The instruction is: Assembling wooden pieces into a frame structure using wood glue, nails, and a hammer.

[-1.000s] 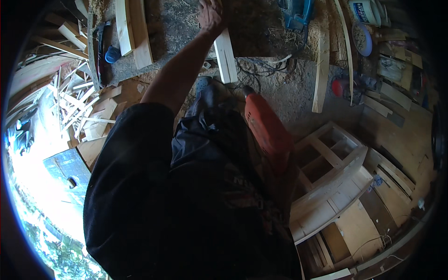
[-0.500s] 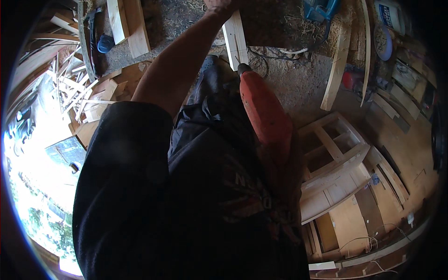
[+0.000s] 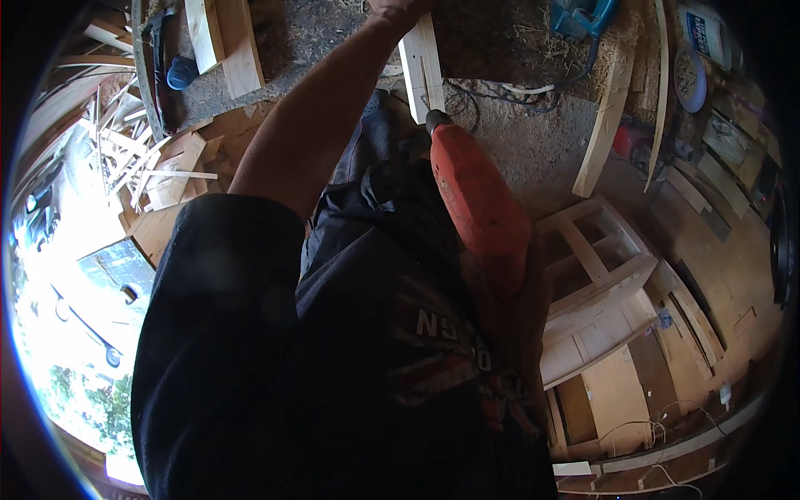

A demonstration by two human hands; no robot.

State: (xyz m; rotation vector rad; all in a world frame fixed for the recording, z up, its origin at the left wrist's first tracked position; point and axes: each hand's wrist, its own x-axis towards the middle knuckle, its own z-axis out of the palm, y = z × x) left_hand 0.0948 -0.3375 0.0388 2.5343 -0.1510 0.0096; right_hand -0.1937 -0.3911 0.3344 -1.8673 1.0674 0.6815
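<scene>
A pale wooden batten (image 3: 419,71) with a dark lengthwise slot or line projects toward me over the edge of the workbench. My left hand (image 3: 400,10) is closed on its far part at the top edge of the view, with the fingertips cut off. An orange-red power drill (image 3: 479,187) points away from me, its dark chuck (image 3: 437,119) right at the batten's near end. How deep the bit sits cannot be made out. Behind the drill body, in deep shadow, my right hand (image 3: 515,304) grips the rear of the drill; its fingers are mostly hidden.
Sawdust covers the workbench (image 3: 308,50). Boards (image 3: 239,50), a hammer (image 3: 158,67) and a blue round object (image 3: 182,74) lie left. A blue power tool (image 3: 583,17) and long strips (image 3: 607,125) are right. A wooden frame (image 3: 587,250) stands low right; scrap wood (image 3: 133,158) heaps left.
The view has shifted slightly. The drill has moved very little, its chuck staying by the batten's end. My left hand keeps its place on the wood.
</scene>
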